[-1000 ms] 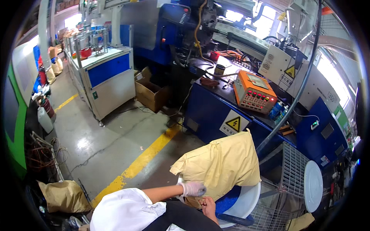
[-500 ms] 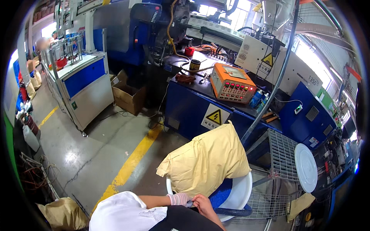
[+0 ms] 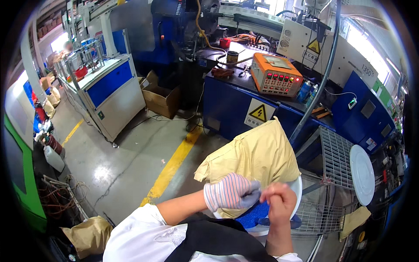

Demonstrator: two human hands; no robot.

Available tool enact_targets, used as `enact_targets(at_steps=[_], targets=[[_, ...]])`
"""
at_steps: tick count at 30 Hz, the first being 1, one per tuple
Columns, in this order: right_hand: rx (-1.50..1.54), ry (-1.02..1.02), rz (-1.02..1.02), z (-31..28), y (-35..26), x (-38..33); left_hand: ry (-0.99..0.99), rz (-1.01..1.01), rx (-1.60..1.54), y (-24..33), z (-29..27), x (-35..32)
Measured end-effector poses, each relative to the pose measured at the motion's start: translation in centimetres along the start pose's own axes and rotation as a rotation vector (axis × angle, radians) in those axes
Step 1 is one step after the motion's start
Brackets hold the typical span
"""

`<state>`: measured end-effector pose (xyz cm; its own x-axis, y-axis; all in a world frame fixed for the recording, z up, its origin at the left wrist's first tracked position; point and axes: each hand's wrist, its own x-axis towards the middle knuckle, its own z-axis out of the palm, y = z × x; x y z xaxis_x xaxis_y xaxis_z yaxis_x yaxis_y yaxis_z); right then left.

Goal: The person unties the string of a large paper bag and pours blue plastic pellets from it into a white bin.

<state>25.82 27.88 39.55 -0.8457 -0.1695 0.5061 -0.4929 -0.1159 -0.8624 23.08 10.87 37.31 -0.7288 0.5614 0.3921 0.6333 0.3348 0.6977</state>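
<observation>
My left hand (image 3: 231,192), in a striped knit glove with greyish fingertips, is closed in front of a tan sack (image 3: 255,153). Close beside it, my bare right hand (image 3: 279,200) is curled with thumb and fingers pinched together. Whatever either hand holds is hidden or too small to name. The plump sack leans across a round white tub (image 3: 297,192). Blue granules (image 3: 253,217) show in the tub below my hands. A dark blue hose (image 3: 295,222) lies over the tub's near right side, partly behind my right wrist.
A metal grid rack (image 3: 336,146) with a round white lid (image 3: 362,174) stands right of the tub. Beyond the sack is a blue machine base (image 3: 227,109) carrying an orange control box (image 3: 276,75). An open cardboard box (image 3: 161,98) and a white-and-blue workbench (image 3: 115,98) stand left.
Both hands have risen from the tub's near edge to in front of the sack, with a small gap now between them. The whole view has shifted, moving the scene rightward.
</observation>
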Motion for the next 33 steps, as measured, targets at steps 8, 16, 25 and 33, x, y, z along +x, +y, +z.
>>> enact_targets(at_steps=[8,16,25,33], targets=[[0.077,-0.198,0.467,0.7,12.8,-7.2,0.361,-0.461,-0.626,-1.6,0.3,-2.9],[-0.239,-0.307,0.969,1.6,25.8,-15.5,0.612,-0.453,-0.671,-5.5,-0.9,-2.2],[-0.098,-0.496,0.559,4.6,23.7,-12.0,0.511,-0.525,-0.932,-5.5,-0.1,0.9],[0.229,0.234,1.023,-0.3,26.4,-18.5,0.373,-0.742,-0.39,-20.5,10.4,-5.2]])
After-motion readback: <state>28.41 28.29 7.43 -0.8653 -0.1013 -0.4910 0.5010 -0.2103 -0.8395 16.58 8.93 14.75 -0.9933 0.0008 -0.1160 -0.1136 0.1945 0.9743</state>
